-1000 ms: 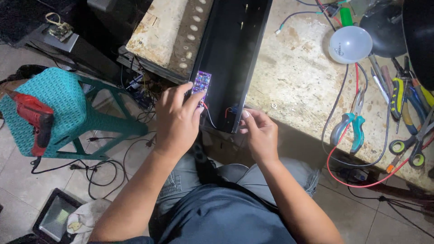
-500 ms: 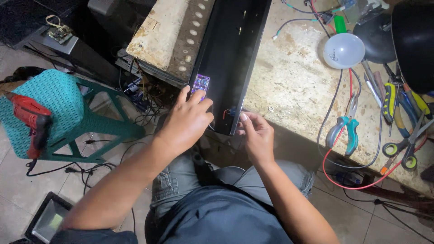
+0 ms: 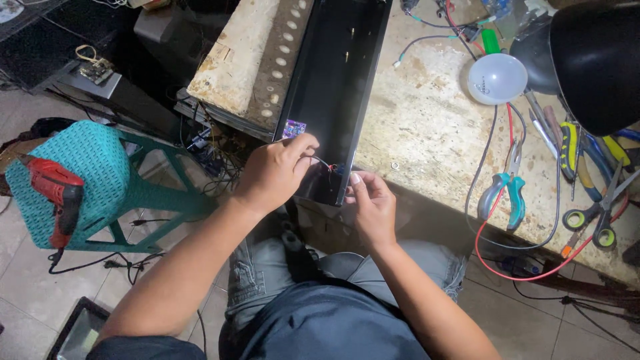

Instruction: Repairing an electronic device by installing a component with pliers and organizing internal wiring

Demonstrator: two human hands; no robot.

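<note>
A long black metal channel [image 3: 337, 80] lies on the worn workbench [image 3: 427, 127], its near end hanging over the edge. My left hand [image 3: 273, 172] pinches a small purple circuit board [image 3: 294, 128] at the channel's near left lip. Thin red and grey wires [image 3: 325, 164] run from the board toward my right hand [image 3: 371, 204], which pinches them at a small blue part at the channel's near end. Both hands sit just above my lap.
A white bulb [image 3: 497, 78], black lamp shade [image 3: 597, 60], teal-handled pliers [image 3: 507, 190], scissors [image 3: 603, 207] and red and black cables [image 3: 527, 267] lie at the right. At the left, a red drill [image 3: 60, 197] rests on a teal stool [image 3: 93, 177]. A floodlight [image 3: 77, 330] lies on the floor.
The view has shifted, so the bench sits farther right. My left hand has curled lower around the purple board; my right hand stays at the wire ends.
</note>
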